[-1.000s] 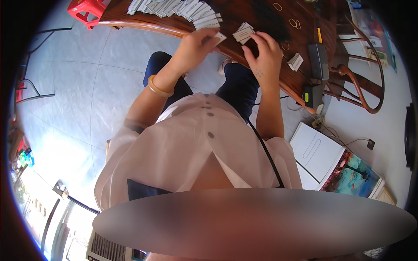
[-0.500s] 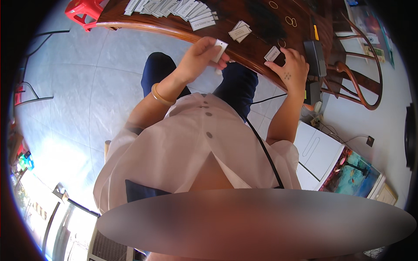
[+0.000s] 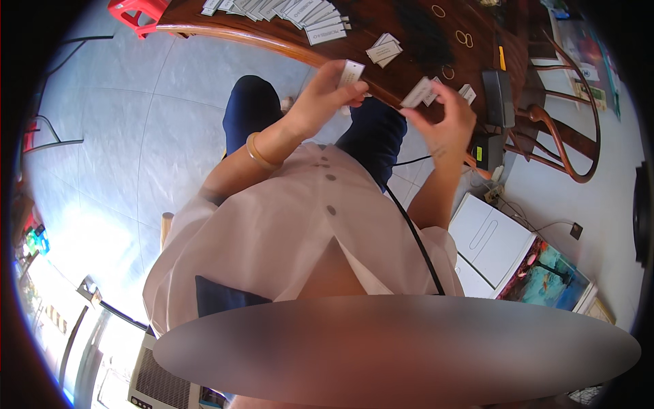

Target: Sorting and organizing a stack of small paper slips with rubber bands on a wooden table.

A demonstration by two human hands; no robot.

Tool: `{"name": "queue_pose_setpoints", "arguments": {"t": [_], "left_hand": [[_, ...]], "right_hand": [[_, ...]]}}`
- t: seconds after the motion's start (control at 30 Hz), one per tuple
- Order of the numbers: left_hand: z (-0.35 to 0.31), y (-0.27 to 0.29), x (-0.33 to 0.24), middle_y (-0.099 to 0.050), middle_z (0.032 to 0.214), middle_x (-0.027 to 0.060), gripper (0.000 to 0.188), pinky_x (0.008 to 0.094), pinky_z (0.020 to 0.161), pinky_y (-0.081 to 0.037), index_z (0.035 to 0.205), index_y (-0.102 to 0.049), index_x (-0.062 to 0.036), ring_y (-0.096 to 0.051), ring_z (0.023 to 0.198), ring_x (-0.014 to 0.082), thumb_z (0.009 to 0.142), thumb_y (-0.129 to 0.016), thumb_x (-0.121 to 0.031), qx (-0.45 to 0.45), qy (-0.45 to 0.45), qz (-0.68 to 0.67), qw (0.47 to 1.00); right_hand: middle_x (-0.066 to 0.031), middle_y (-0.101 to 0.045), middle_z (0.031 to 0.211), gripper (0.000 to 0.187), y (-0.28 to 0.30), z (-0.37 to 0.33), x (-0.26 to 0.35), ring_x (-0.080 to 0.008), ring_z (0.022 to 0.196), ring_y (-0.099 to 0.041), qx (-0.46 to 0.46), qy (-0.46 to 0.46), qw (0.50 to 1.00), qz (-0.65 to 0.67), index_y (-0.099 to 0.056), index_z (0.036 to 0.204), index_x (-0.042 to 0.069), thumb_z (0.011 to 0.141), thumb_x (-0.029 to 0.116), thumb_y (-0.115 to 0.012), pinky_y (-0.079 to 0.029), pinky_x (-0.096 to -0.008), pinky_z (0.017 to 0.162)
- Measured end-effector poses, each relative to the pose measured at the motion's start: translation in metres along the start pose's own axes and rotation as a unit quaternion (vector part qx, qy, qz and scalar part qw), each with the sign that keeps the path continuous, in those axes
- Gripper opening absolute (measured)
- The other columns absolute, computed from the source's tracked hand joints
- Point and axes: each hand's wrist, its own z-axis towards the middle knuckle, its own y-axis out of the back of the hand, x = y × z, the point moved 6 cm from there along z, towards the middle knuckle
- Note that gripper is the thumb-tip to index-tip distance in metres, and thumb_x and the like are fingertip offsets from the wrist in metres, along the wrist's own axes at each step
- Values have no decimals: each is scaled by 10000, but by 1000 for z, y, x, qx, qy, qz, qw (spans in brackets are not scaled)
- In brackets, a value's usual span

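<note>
My left hand (image 3: 328, 95) is closed on a white hang tag (image 3: 352, 71) with a small hole near its top; its thumb lies across the lower part. Something pale shows just below those fingers, too small to name. Between the thumb and fingers of my right hand (image 3: 449, 119) is a white printed tag (image 3: 416, 93), held over the table's front edge. A second tag (image 3: 432, 91) shows partly behind it; whether it is gripped too I cannot tell. Beyond my right fingers, a white tag (image 3: 467, 93) lies on the dark wooden table (image 3: 402, 17).
A fanned row of white tags (image 3: 327, 31) covers the table's far left, with a small tag pile (image 3: 385, 51) nearer the middle. Several elastic-looking loops (image 3: 464, 39) lie at right, near a dark grey box (image 3: 498, 99). A black cable (image 3: 412, 225) crosses my lap.
My right hand has moved left and toward me, lifting a tag off the table. My left hand has turned its tag a little, its thumb now across the front.
</note>
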Motion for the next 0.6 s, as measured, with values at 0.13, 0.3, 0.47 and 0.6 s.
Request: {"name": "queue_pose_setpoints", "arguments": {"t": [0.13, 0.3, 0.47, 0.6], "left_hand": [[0, -14, 1, -547, 998, 67, 360, 288, 804, -454, 1165, -394, -17, -527, 930, 136, 848, -560, -57, 44, -62, -27, 997], [-1, -4, 9, -548, 980, 62, 309, 253, 787, -456, 1113, -437, -10, -539, 902, 123, 828, -555, 11, 14, -54, 24, 998], [-4, -4, 8, -546, 1000, 71, 290, 249, 792, -456, 1111, -444, 4, -534, 914, 113, 837, -536, 23, -1, -71, 151, 986], [-3, -2, 17, -557, 925, 84, 343, 256, 730, -458, 1135, -441, -15, -547, 855, 115, 838, -587, -108, 10, -115, 109, 987]], "right_hand": [[-3, -598, 939, 564, -23, -10, 51, -213, 895, -534, 9, 73, 997, 3, -552, 1041, 126, 552, 288, -780, -345, -382, 782], [-17, -607, 881, 505, -32, -14, 60, -144, 757, -554, 12, 49, 991, 121, -554, 1058, 98, 603, 168, -762, -380, -299, 702], [1, -596, 739, 228, -53, -21, 30, -58, 610, -507, 12, -109, 932, 344, -595, 966, 39, 751, 72, -665, -390, -197, 557], [-28, -624, 798, 181, -61, -20, 28, -79, 643, -542, 13, -105, 923, 369, -607, 969, 45, 800, 106, -632, -409, -204, 559]]}}
